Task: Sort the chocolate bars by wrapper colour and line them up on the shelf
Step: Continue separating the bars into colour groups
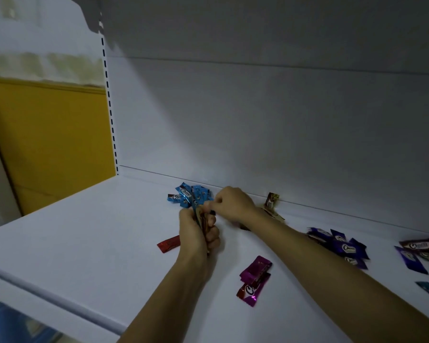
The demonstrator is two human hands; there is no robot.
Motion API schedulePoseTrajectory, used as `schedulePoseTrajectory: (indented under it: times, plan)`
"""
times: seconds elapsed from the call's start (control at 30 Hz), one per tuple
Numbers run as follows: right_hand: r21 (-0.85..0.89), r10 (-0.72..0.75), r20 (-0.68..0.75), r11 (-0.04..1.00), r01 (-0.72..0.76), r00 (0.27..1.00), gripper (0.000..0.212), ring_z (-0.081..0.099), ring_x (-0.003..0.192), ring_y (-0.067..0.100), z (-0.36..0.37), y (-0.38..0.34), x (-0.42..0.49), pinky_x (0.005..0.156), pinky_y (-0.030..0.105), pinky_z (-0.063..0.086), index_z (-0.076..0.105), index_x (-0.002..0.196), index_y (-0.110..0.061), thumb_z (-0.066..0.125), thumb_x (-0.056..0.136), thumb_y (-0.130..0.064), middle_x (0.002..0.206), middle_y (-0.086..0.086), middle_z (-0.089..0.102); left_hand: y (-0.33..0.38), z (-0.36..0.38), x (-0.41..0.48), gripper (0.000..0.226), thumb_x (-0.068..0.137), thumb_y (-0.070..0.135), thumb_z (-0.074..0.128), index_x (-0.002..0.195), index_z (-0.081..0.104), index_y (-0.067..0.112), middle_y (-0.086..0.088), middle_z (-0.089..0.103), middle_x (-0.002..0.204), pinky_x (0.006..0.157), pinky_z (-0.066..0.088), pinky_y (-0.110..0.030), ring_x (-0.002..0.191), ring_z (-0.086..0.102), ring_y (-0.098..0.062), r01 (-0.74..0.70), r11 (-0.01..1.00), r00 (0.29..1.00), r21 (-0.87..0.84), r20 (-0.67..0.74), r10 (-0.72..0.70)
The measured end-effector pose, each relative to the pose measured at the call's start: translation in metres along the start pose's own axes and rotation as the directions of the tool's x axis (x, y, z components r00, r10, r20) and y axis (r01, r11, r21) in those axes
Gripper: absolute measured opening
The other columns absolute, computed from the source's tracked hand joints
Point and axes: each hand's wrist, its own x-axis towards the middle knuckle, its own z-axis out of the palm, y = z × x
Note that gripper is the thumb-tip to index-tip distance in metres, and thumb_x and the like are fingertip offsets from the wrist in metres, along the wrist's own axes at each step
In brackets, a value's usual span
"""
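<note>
Fingers (pixel 212 235) of left hand (pixel 196 231) grip bars (pixel 200 218); right hand (pixel 233 203) pinches one.

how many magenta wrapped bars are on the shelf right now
2. One magenta bar lies on the shelf, front centre; the second magenta bar overlaps its near end. The left hand grips a bundle that may hide more.

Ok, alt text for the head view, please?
The left hand grips a bunch of bars over a white shelf while the right hand pinches one of them. Around them lie blue bars, purple bars, magenta bars and a red bar.
</note>
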Motion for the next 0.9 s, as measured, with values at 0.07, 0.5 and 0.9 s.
schedulePoseTrajectory:
  times: [0.07, 0.5, 0.9]
  plan:
    - [0.093, 0.015, -0.02, 0.996, -0.013, 1.0, 0.052, 0.057, 0.068, 0.021, -0.005, -0.001, -0.003, 0.062, 0.03, 0.042, 0.065, 0.073, -0.015, 0.038, 0.096, -0.054, 0.072, 0.004, 0.06, -0.001, 0.001, 0.001, 0.03, 0.098, 0.022, 0.027, 0.076, 0.046, 0.015, 0.001, 0.039, 0.057, 0.035, 0.022, -0.017, 0.042, 0.028, -0.006, -0.008, 0.998, 1.0, 0.066, -0.023, 0.01]
    - [0.764, -0.079, 0.032, 0.645, 0.027, 0.996, 0.02, 0.049, 0.048, 0.006, -0.061, -0.006, -0.051, 0.045, 0.019, 0.037, 0.069, 0.095, -0.01, 0.061, 0.09, -0.028, 0.067, 0.0, 0.061, -0.002, 0.0, 0.004, 0.018, 0.098, 0.033, 0.049, 0.097, 0.054, 0.017, 0.0, 0.048, 0.069, 0.04, 0.035, -0.018, 0.05, 0.037, -0.007, -0.088, 0.969, 0.99, 0.232, -0.087, 0.111]
    - [0.593, 0.144, -0.317, 0.802, 0.077, 0.937, 0.009, 0.065, 0.061, 0.012, -0.028, -0.008, -0.015, 0.057, 0.027, 0.054, 0.062, 0.078, -0.014, 0.063, 0.087, -0.013, 0.075, 0.002, 0.069, 0.001, -0.002, 0.008, 0.017, 0.093, 0.032, 0.058, 0.095, 0.057, 0.015, 0.003, 0.041, 0.058, 0.039, 0.028, -0.018, 0.046, 0.033, -0.006, 0.013, 0.997, 0.992, 0.082, -0.125, -0.003]
